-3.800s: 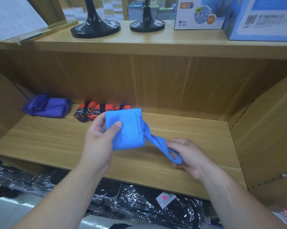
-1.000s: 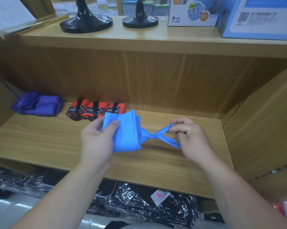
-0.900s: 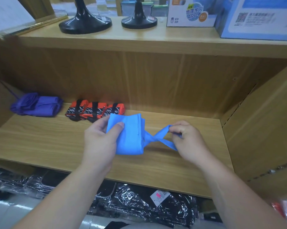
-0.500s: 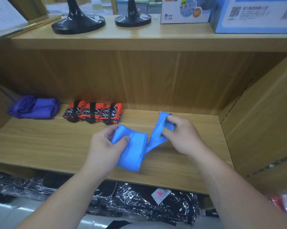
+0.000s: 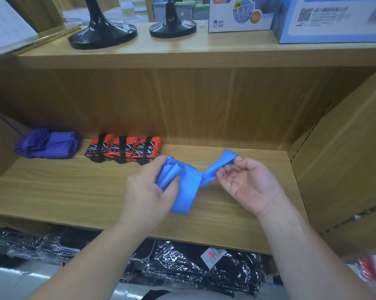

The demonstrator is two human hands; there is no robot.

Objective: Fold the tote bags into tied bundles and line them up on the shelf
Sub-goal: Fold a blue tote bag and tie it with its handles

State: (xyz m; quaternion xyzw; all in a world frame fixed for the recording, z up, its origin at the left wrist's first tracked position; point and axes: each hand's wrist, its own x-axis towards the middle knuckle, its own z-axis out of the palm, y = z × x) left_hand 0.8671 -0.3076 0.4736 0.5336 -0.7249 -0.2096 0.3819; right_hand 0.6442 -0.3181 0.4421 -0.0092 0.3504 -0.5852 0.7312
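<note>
Since half a second ago the right hand has rolled over, palm now facing up, and carried the strap out to the right of the bundle. Its curled fingertips pinch the strap's looped end, which rises twisted from the side of the blue tote bag. The left hand grips the folded bag at its left edge, thumb pressed into the folds. The bag is held over the front middle of the shelf; whether it touches the board cannot be told. At the back left lie three orange-and-black bundles side by side and, just beside them, a purple bundle. Two black stand bases and printed boxes sit on the upper shelf.
</note>
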